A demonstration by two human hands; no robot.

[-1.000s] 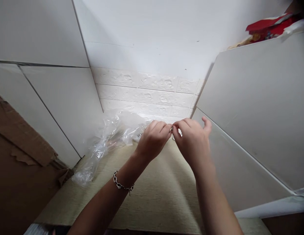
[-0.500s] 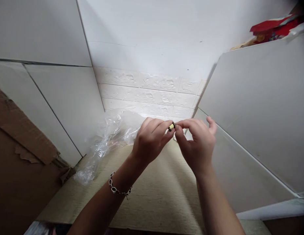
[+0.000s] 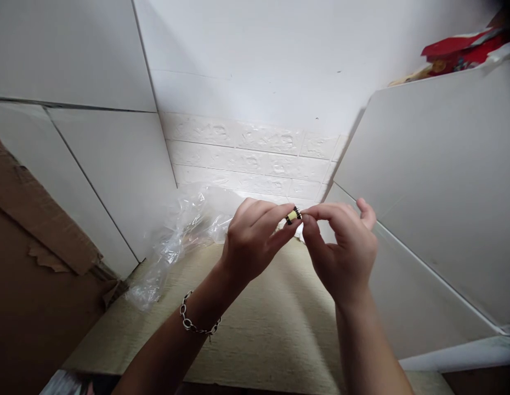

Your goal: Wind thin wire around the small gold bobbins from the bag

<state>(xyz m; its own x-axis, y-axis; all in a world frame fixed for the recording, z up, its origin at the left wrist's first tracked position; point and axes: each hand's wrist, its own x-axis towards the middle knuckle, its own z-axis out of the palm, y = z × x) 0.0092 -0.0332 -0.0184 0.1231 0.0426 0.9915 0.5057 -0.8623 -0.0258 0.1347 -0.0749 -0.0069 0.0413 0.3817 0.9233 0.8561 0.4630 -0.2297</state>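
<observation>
My left hand (image 3: pixel 249 236) pinches a small transformer (image 3: pixel 293 215) between thumb and fingertips. Its middle is wrapped in yellow, with black ends and a row of short pins along the upper right end. Close beside those pins is my right hand (image 3: pixel 341 249), its thumb and index fingertips pressed together and its little finger raised. Whatever sits in that pinch, perhaps something very thin, is too small to make out. Both hands are held up above a pale tabletop (image 3: pixel 255 329).
Crumpled clear plastic (image 3: pixel 173 247) lies on the tabletop left of my hands. White panels stand at left and right, the right panel (image 3: pixel 436 181) with red packaging (image 3: pixel 456 49) on top. Torn cardboard (image 3: pixel 37 219) leans at far left. Behind is a white brick-patterned wall (image 3: pixel 255 148).
The transformer has moved slightly right and turned, showing its pins more clearly. My right hand has shifted a little to the right, its fingertips still pinched beside the pins.
</observation>
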